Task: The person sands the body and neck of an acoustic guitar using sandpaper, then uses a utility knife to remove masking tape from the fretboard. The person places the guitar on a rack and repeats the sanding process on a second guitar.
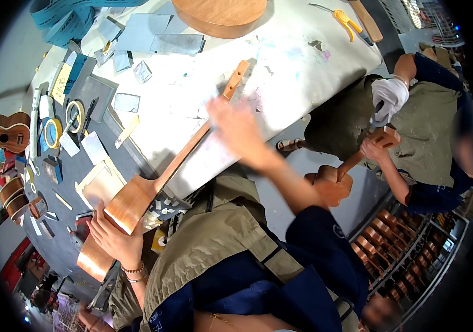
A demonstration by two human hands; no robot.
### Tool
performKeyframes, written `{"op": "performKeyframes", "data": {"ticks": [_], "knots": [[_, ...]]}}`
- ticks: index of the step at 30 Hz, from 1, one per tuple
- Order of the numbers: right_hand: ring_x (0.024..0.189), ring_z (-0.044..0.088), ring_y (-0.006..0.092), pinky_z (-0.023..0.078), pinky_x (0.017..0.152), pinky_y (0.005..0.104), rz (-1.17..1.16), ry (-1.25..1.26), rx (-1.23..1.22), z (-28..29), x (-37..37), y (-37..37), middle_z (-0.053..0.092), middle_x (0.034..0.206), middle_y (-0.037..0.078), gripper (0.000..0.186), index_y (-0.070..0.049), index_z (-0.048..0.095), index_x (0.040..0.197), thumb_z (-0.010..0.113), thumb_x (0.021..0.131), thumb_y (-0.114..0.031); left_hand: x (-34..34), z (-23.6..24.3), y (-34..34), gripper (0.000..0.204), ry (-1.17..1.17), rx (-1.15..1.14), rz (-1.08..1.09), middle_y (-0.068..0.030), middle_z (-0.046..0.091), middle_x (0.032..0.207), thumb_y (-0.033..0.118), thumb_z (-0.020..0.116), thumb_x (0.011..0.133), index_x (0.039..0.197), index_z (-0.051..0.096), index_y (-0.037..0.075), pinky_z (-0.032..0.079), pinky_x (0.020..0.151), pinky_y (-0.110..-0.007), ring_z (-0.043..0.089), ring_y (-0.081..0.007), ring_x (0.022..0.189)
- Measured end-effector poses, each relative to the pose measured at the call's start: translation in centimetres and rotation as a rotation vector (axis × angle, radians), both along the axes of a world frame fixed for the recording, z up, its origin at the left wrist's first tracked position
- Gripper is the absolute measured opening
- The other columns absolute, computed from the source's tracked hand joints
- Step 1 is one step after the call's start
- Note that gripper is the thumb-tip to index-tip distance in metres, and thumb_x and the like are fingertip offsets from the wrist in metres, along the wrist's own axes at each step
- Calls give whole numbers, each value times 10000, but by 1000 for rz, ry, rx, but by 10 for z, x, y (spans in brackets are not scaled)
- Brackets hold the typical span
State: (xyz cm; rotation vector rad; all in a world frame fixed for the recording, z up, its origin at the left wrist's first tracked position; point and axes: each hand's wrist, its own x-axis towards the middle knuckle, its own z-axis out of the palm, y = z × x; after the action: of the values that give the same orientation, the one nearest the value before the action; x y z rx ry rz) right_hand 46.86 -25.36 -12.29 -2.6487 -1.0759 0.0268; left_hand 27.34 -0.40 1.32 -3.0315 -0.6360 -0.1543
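An unfinished wooden ukulele (132, 202), without strings, lies slantwise with its side turned up. Its body is toward me and its neck runs up over the white table covering. My left hand (115, 239) wraps round the body at the waist, fingers pressed on the wood. On the upper neck, just below the headstock (237, 76), is my right hand (235, 128). Motion blurs its fingers, and whether something sits under them cannot be made out.
Grey sandpaper sheets (143, 32), tape rolls (52, 133) and scraps lie at the left. A round wooden body (220, 16) and yellow-handled pliers (348, 25) sit at the far side. At the right a gloved co-worker (389, 98) holds another ukulele (333, 185), near a rack (397, 249) of instruments.
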Motion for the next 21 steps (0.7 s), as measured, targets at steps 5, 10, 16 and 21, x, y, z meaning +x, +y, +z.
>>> {"op": "performKeyframes", "data": {"ticks": [5, 10, 16, 21], "knots": [[1349, 280, 205, 157, 1095, 494, -92, 36, 206, 6, 53, -22, 349, 1436, 66, 650, -84, 351, 1378, 601, 811, -280, 0, -3, 5, 859, 7, 36, -10, -114, 507, 1182, 354, 786, 524, 1246, 439, 42, 305, 1013, -452, 446, -355, 1114], [1329, 314, 203, 167, 1101, 469, -95, -96, 127, 4, 91, -42, 404, 1400, 70, 624, -78, 407, 1345, 581, 820, -368, -5, -7, 9, 913, 61, 18, -1, -113, 491, 1261, 442, 780, 542, 1273, 421, 29, 264, 1048, -466, 382, -378, 1215], [1325, 310, 204, 156, 1095, 513, -61, -72, 273, -8, 73, -31, 433, 1373, 52, 570, -82, 462, 1305, 543, 849, -413, -6, -4, 9, 879, 58, -1, -38, -142, 500, 1206, 448, 786, 550, 1235, 441, 20, 273, 1032, -482, 411, -397, 1165], [1342, 279, 234, 110, 1099, 530, -302, -111, 241, 2, 99, -49, 390, 1407, 67, 638, -74, 385, 1358, 563, 827, -380, -3, -3, -12, 717, -73, 162, -149, -144, 526, 1081, 341, 786, 575, 1143, 484, 23, 341, 950, -473, 494, -353, 1042]]}}
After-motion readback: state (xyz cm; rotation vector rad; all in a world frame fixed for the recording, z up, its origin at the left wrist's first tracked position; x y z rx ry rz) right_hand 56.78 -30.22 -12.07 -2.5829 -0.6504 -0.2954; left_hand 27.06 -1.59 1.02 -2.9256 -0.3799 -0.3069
